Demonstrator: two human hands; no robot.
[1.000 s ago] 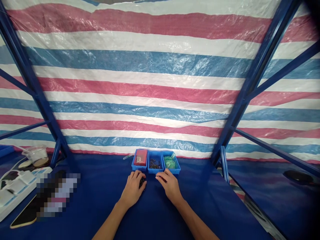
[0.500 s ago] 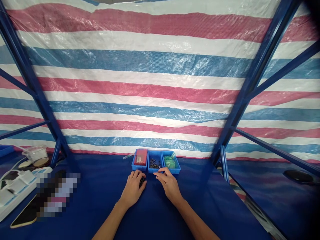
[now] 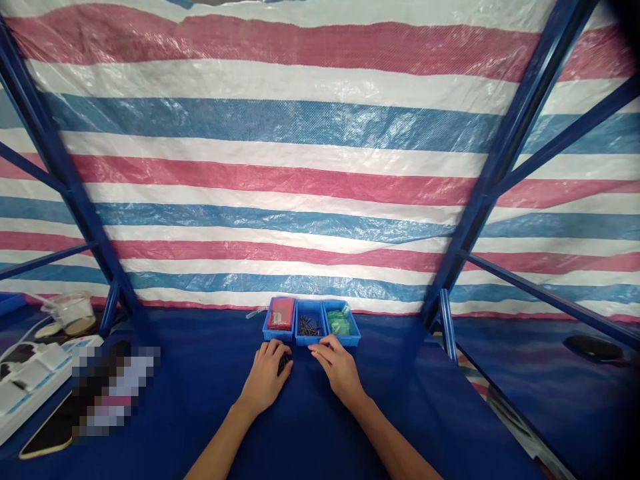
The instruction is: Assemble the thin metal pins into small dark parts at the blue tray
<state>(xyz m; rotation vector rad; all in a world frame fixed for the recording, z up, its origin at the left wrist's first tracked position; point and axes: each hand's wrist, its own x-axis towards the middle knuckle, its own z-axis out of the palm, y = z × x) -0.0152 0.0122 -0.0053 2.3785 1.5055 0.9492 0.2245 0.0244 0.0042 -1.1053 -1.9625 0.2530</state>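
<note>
My left hand (image 3: 267,375) rests on the blue tabletop, its fingers curled around a small clump of dark pieces (image 3: 283,362) that look like screws. Just in front of the middle blue bin (image 3: 311,309), my right hand (image 3: 340,370) has its thumb and fingertips drawn together. Whatever it may pinch is too small to make out. Inside the middle bin lie several dark screws (image 3: 309,327). To the left, a blue bin (image 3: 279,335) holds red plastic packets (image 3: 281,313); to the right, another blue bin (image 3: 352,341) holds green plastic bags (image 3: 341,323).
A white power strip (image 3: 35,383) with plugs and a dark phone (image 3: 47,427) lie at the left, near a clear plastic tub (image 3: 75,310). Blue metal posts (image 3: 463,237) flank the table (image 3: 200,393). A striped tarp (image 3: 280,173) hangs behind. A black oval object (image 3: 595,348) lies far right.
The view has shifted very slightly. Both hands keep nearly the same place and grip, and the bins have not moved.
</note>
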